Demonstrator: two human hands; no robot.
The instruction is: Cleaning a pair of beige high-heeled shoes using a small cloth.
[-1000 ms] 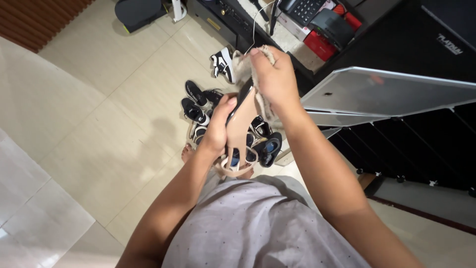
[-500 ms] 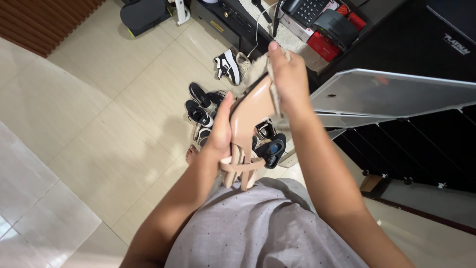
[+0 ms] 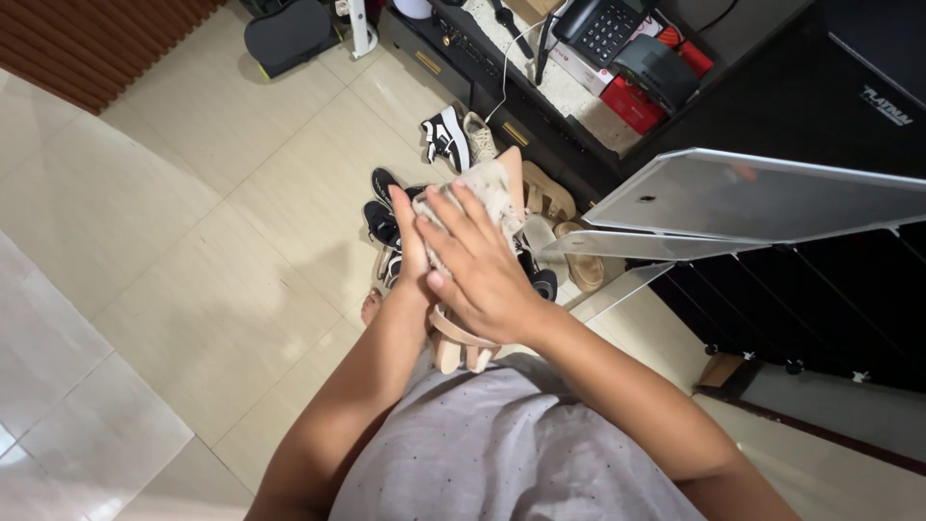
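Observation:
I hold a beige high-heeled sandal [image 3: 461, 345] upright in front of my chest. My left hand [image 3: 411, 253] grips its side from the left. My right hand [image 3: 475, 262] lies flat across the shoe and presses a light, mottled cloth [image 3: 487, 189] against it, covering most of the sole. Only the sandal's straps below my hands and a bit of its heel end above the cloth show.
A heap of shoes lies on the tiled floor: black sneakers [image 3: 383, 220], a black-and-white sneaker [image 3: 448, 138], tan sandals [image 3: 552, 205]. Open translucent cabinet doors [image 3: 762, 193] jut out at right. A dark low cabinet [image 3: 502, 87] carries a telephone [image 3: 603, 24] and boxes.
My right hand came down from the sandal's raised heel end and now lies flat over the shoe with the cloth. The sandal sits lower and closer to me.

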